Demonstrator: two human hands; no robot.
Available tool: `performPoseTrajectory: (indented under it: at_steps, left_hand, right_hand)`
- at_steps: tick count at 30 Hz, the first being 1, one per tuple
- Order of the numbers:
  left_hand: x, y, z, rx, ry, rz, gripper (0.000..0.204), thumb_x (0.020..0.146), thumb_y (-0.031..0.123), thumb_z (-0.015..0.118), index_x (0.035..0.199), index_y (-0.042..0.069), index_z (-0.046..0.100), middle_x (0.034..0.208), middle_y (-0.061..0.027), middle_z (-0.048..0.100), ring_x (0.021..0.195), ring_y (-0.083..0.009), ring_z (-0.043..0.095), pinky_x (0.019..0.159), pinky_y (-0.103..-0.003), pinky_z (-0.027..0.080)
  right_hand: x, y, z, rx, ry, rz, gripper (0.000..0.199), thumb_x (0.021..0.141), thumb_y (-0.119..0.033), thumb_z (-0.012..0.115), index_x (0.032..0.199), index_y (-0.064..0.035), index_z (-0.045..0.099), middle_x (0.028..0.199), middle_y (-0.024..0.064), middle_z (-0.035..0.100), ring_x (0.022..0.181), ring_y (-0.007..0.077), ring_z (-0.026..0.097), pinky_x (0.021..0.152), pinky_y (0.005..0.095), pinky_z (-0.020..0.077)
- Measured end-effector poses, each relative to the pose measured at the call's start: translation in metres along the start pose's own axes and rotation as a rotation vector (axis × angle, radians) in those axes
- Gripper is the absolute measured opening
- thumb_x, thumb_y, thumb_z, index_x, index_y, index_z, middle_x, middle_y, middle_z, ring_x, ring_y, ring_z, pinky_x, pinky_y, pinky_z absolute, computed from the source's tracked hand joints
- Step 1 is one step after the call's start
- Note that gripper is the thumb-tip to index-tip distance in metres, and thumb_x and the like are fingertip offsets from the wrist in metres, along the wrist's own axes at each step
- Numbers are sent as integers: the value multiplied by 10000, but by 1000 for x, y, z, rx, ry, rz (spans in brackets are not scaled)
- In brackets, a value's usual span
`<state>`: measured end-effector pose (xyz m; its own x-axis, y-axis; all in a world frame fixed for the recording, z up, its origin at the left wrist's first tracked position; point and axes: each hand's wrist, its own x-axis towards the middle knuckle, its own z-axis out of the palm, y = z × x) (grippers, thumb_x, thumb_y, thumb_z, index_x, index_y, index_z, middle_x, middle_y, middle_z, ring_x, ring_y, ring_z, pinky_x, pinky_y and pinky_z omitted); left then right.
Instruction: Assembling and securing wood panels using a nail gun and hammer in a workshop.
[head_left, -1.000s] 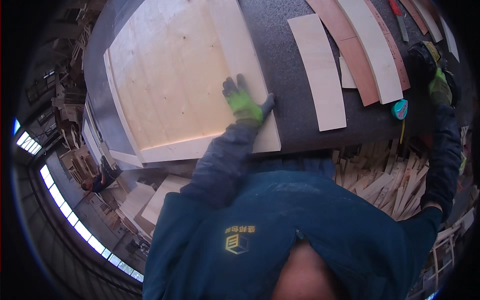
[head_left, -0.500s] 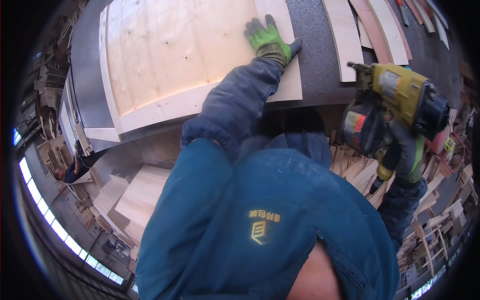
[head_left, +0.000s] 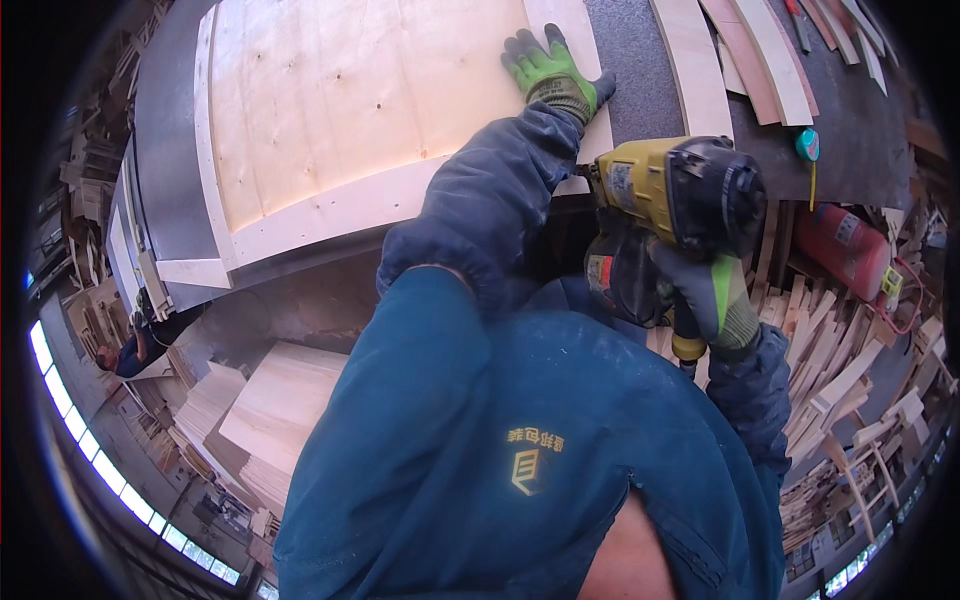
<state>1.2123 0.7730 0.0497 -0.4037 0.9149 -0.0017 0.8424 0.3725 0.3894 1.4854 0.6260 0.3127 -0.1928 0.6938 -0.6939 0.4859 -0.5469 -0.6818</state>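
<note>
pressing the gloved left hand flat, with fingers apart, on the pale edge board along the right side of the plywood panel, atop the dark table. clamping the gloved right hand around the yellow and black nail gun, with its nose toward the near end of the edge board; cannot tell whether touching. showing loose wooden strips farther right on the dark table, with a teal tape measure just beside them.

Panel: top cut off | right hand: fingers partly hidden by nail gun | distant person: details tiny
</note>
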Motion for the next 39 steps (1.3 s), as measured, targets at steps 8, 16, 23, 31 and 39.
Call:
performPoseTrajectory:
  at_steps: [8, 16, 23, 31, 39]
  left_hand:
    - [0, -10, -2, -6, 54, 40, 1454, 888, 824, 927, 1951, 18, 346, 1942, -465, 283, 1839, -671, 188, 1520, -744, 92]
    - [-46, -76, -29, 119, -71, -73, 1462, 871, 807, 920, 1963, 41, 321, 1967, -437, 254, 1849, -660, 162, 1522, -740, 86]
    - [-34, -39, -79, 186, -276, -170, 1500, 897, 838, 929, 1980, 49, 256, 1982, -423, 224, 1863, -631, 165, 1535, -705, 151]
    - [193, -40, -100, 35, -65, -137, 1409, 930, 854, 927, 1924, 2, 407, 1973, -402, 325, 1820, -578, 361, 1475, -671, 344]
    - [472, -35, -87, 88, -162, -331, 1623, 854, 996, 886, 2000, 75, 197, 2050, -316, 161, 1871, -600, 204, 1516, -711, 194]
  right_hand:
    - [29, 32, -3, -16, 26, -167, 446, 1092, -187, 934, 1479, -3, 812, 1133, 71, 859, 970, 145, 811, 838, 361, 664]
    - [123, 20, -70, 717, -185, 84, 339, 1211, -359, 809, 1356, -54, 828, 863, -10, 725, 736, 137, 720, 694, 365, 649]
    - [315, -59, -166, 899, -331, -77, 319, 1220, -407, 809, 1335, -110, 828, 902, 19, 786, 731, 142, 734, 635, 303, 605]
    - [368, -53, -201, 301, 70, -30, 588, 1250, -637, 687, 1265, -77, 867, 968, 63, 872, 765, 210, 818, 673, 416, 663]
    - [326, -273, -157, -144, 249, -344, 375, 1228, -345, 800, 1214, 15, 905, 964, 92, 898, 865, 180, 834, 824, 386, 653]
